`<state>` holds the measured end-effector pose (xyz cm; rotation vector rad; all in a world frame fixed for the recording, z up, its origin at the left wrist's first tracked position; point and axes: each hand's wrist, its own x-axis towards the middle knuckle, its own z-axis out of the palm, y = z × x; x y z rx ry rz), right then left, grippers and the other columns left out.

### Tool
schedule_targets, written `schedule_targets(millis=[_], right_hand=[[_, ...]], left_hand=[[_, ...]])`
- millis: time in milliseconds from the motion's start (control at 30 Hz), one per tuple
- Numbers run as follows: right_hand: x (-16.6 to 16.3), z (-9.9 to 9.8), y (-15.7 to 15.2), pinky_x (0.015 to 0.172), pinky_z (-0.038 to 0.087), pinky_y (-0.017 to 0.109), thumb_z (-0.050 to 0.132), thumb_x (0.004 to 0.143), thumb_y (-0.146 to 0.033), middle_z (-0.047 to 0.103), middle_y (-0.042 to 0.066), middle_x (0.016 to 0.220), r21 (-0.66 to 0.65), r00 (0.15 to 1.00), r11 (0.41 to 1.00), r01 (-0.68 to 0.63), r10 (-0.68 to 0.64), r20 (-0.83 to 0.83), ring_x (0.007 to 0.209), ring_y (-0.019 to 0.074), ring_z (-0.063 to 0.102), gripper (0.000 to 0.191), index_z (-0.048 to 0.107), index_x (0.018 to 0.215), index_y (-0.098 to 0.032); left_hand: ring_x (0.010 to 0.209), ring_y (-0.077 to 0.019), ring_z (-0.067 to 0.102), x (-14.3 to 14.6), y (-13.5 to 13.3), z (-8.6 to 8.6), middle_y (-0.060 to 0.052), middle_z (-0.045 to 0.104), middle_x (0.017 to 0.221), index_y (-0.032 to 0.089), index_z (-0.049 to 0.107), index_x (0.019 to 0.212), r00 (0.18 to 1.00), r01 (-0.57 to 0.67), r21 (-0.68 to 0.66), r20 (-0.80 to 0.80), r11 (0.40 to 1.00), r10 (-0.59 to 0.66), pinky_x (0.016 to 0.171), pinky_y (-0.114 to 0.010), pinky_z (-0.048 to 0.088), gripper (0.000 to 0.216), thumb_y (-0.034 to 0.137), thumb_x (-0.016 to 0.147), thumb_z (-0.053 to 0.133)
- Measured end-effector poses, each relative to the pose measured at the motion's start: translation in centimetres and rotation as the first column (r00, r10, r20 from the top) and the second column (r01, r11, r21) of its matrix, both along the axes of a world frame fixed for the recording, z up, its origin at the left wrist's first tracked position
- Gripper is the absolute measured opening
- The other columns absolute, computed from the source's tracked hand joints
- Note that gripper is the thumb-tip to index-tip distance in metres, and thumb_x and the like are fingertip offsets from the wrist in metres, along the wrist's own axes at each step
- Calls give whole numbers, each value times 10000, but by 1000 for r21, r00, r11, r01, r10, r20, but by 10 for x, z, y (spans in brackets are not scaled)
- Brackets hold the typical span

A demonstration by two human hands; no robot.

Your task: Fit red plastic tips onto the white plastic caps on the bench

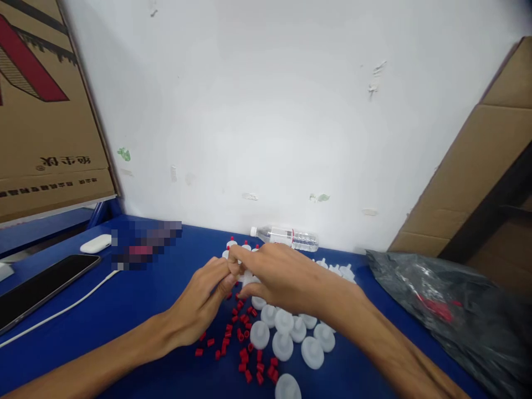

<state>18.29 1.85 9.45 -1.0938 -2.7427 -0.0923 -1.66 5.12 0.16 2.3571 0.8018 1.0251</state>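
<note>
My right hand [279, 274] is closed around a white plastic piece [247, 278], of which only a small part shows between the fingers. My left hand [201, 303] meets it from the left, thumb and fingers pinched against the right fingertips; whatever it grips is hidden. Below the hands lie many small red caps [243, 354], scattered loose on the blue table. To their right are several round white plastic pieces [283, 344], each with a raised centre. Behind the hands, several white pieces with red caps on top [231, 243] stand upright.
A water bottle [305, 240] lies on its side by the wall. At right, a grey plastic bag [449, 327] holds red pieces. A phone [41, 285], a white case [95, 244] and a white cable [66, 307] lie at left on the blue table [137, 299]. Cardboard [469, 160] leans at right.
</note>
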Motion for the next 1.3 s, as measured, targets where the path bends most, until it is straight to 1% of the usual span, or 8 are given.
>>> schedule_targets(millis=[167,267,367,567,767,1033,1200,1300], right_hand=[[24,5,21,571,284,275,592,860,20,691,-15,805,141,989,981,133,-140,38,703,146,592,270,594,962,-230],[41,0,37,673,373,283,650,939,-164,739,19,972,138,970,960,242,-241,-25,853,187,655,94,648,1006,-230],[57,-13,52,776,421,310,579,1012,-294,739,77,1105,122,951,943,310,-308,-33,994,234,677,165,677,1117,-213],[75,-37,68,830,440,308,415,1066,-292,763,81,980,14,930,931,366,-366,38,981,231,696,326,728,1028,-210],[77,-50,73,773,484,336,399,1078,-404,705,14,824,-75,928,926,369,-363,85,779,173,667,384,678,950,-173],[73,-43,69,785,419,309,264,1094,-430,747,67,995,-38,943,943,332,-333,-24,934,238,677,461,681,1097,-235],[61,-50,66,832,446,331,217,1092,-490,715,45,771,-63,967,967,249,-251,-32,755,209,669,615,698,822,-218],[57,-52,66,899,449,372,269,1080,-524,742,76,832,-35,965,968,249,-251,-79,817,232,689,612,722,831,-198]], left_hand=[[605,-160,441,2,3,6,40,453,610,220,421,657,992,-19,-296,117,955,56,649,-301,380,501,434,1079,257],[638,-169,420,3,7,3,33,439,650,220,409,652,989,-100,-236,83,966,123,645,-310,348,486,475,1056,319],[733,-186,458,4,8,1,22,492,745,215,490,739,985,-165,-149,13,975,169,707,-318,355,402,465,1040,397],[920,-215,534,5,8,1,-13,626,934,223,633,914,979,-181,-10,-93,983,180,848,-354,411,286,390,1038,436],[947,-210,564,5,9,-3,-15,651,966,238,687,944,979,-159,27,-124,987,162,869,-351,442,261,347,1033,468],[1026,-221,571,5,12,-9,-23,661,1061,262,704,1113,970,-171,53,-168,984,177,905,-370,472,234,310,1020,495],[1046,-237,576,6,10,-9,-30,698,1056,242,693,1138,959,-143,54,-239,988,152,947,-410,470,227,288,1006,514],[1059,-240,580,5,10,-9,-34,703,1078,237,686,1135,957,-148,74,-240,986,162,956,-413,471,218,287,999,524]])
